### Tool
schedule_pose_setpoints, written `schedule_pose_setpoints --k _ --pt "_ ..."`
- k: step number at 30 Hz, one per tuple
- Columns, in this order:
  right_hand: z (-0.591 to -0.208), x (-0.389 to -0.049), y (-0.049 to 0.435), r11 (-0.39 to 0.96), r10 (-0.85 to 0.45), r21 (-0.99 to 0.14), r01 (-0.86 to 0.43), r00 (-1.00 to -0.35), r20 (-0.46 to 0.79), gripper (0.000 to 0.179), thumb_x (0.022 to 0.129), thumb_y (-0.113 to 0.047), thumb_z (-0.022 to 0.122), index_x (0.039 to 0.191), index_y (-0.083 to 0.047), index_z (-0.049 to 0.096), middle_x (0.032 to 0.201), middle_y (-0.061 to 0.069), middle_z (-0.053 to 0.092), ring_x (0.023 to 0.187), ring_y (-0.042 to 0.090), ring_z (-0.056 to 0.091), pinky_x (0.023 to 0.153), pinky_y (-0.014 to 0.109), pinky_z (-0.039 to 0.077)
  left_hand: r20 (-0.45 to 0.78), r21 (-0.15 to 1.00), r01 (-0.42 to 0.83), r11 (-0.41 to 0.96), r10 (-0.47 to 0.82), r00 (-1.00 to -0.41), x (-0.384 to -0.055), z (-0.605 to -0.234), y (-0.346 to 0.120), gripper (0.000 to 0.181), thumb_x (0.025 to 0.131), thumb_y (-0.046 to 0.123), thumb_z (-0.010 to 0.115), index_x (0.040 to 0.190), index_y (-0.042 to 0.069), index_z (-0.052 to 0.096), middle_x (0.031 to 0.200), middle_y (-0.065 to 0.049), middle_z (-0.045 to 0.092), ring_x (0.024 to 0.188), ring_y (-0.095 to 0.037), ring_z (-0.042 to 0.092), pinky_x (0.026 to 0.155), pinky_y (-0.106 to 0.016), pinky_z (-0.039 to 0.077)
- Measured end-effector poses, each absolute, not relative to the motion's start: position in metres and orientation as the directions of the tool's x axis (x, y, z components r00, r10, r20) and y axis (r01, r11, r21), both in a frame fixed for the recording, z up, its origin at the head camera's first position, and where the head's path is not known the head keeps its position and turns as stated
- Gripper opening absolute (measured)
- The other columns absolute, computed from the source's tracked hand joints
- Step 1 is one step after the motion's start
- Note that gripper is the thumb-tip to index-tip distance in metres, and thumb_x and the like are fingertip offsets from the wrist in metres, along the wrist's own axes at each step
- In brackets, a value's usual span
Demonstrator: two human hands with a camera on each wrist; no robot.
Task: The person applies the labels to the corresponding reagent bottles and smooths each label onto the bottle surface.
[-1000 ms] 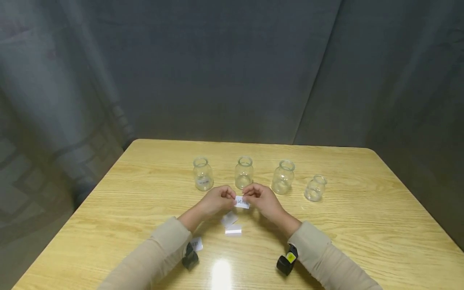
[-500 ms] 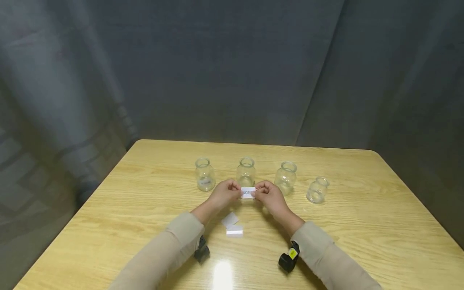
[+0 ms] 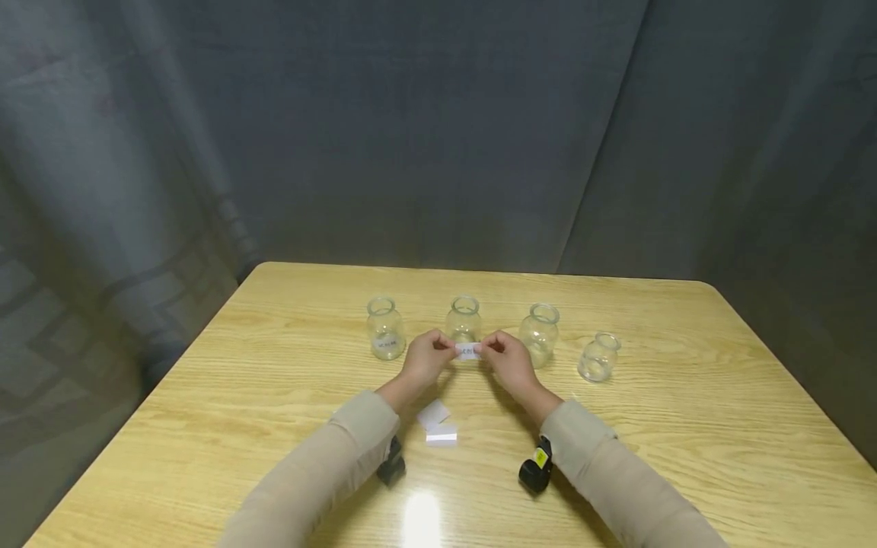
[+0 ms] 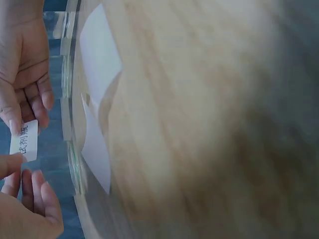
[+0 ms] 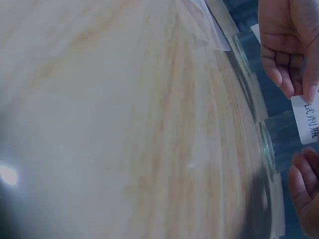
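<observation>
Between both hands a small white label [image 3: 468, 351] with handwritten characters is stretched level, just in front of the second glass jar [image 3: 465, 310] from the left. My left hand [image 3: 425, 359] pinches its left end between thumb and finger. The right hand [image 3: 512, 367] pinches the other end the same way. In the left wrist view the writing on the label [image 4: 28, 144] faces the camera, and the right wrist view has the label [image 5: 305, 119] at its right edge. Whether the label touches the jar, I cannot tell.
The leftmost glass jar [image 3: 385, 320] bears a written label low on its front. To the right stand another jar [image 3: 539, 333] and a smaller jar [image 3: 598, 358]. Two white slips [image 3: 433, 414] lie on the wooden table [image 3: 685, 426] between the forearms. A dark curtain [image 3: 438, 137] hangs behind.
Both hands have moved forward with the label, from above the slips toward the second jar. The label, tilted earlier, is now level. A labelled slip by the left cuff has gone from sight.
</observation>
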State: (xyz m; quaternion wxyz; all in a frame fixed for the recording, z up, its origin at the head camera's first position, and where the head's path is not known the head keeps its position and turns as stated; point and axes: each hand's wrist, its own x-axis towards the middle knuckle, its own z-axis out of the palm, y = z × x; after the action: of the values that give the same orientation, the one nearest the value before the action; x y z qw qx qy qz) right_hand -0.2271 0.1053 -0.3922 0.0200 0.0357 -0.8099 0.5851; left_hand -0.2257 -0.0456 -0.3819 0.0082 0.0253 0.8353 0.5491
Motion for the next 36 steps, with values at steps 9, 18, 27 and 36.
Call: schedule_pose_setpoints --k 9,18,27,36 --pt "-0.392 -0.232 0.100 0.374 0.044 -0.922 -0.100 -0.991 0.126 0.014 0.079 -0.013 0.062 0.080 0.000 0.058 0.083 0.008 0.055 0.074 0.019 0.049 0.058 0.023 0.040 0.045 0.892 0.027 0.451 -0.029 -0.999 -0.228 -0.377 -0.040 0.008 0.077 0.007 0.062 0.078 0.001 0.058 0.085 -0.010 0.055 0.075 -0.019 0.051 0.059 -0.023 0.044" --pt "-0.396 -0.236 0.097 0.373 0.075 -0.919 -0.126 -0.983 0.165 0.011 0.077 -0.010 0.064 0.077 0.000 0.059 0.093 0.011 0.057 0.088 0.023 0.053 0.068 0.028 0.045 0.034 0.884 0.012 0.467 -0.039 -0.999 -0.231 -0.380 -0.040 0.007 0.078 0.008 0.061 0.079 0.003 0.057 0.101 -0.012 0.049 0.084 -0.023 0.049 0.064 -0.027 0.046" --pt "-0.399 -0.237 0.093 0.394 0.111 -0.908 -0.143 -0.973 0.202 0.010 0.077 -0.008 0.063 0.076 0.001 0.060 0.094 0.013 0.062 0.087 0.023 0.056 0.071 0.031 0.046 0.015 0.900 0.001 0.435 -0.029 -0.999 -0.236 -0.382 -0.041 0.006 0.079 0.006 0.060 0.080 0.001 0.058 0.095 -0.012 0.058 0.067 -0.014 0.048 0.054 -0.020 0.042" --pt "-0.399 -0.238 0.091 0.451 0.105 -0.871 -0.193 -0.958 0.266 0.008 0.076 -0.008 0.064 0.076 -0.001 0.061 0.088 0.013 0.063 0.082 0.022 0.058 0.070 0.032 0.047 0.038 0.880 0.020 0.475 -0.027 -0.999 -0.240 -0.381 -0.044 0.006 0.078 0.006 0.061 0.080 0.001 0.060 0.083 -0.007 0.060 0.072 -0.017 0.054 0.062 -0.023 0.047"
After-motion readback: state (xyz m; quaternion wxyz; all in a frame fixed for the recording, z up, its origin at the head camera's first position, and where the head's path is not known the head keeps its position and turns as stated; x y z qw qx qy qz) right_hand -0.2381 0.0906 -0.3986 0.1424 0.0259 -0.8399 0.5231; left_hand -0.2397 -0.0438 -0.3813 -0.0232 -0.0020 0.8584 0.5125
